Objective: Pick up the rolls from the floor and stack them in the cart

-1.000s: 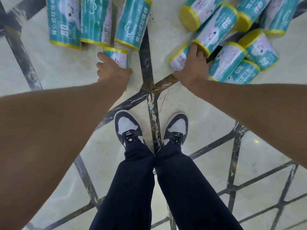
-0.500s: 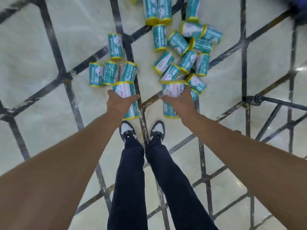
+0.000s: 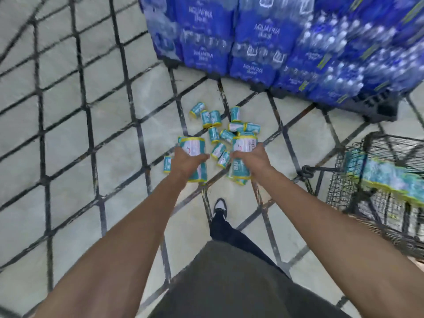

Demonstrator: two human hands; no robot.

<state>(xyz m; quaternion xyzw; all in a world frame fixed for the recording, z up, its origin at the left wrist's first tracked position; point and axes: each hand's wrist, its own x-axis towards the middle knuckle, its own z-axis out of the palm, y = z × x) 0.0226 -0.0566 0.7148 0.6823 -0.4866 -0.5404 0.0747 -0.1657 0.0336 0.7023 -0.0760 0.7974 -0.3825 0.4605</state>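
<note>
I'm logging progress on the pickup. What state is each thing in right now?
left hand: gripping a roll, lifted
right hand: gripping a roll, lifted
rolls on the floor: scattered, lying loose
cart: partly loaded with stacked rolls

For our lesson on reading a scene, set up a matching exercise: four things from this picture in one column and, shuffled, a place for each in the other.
Things:
1. Left hand
2. Cart
3. Water packs
4. Loose rolls

Places:
A. Stacked at the top, beyond the rolls
B. Scattered on the floor ahead of the hands
C. At the right edge, with rolls already inside
D. Gripping a roll, left of the right hand

Pairs: 1-D, 2-C, 3-A, 4-B
</note>
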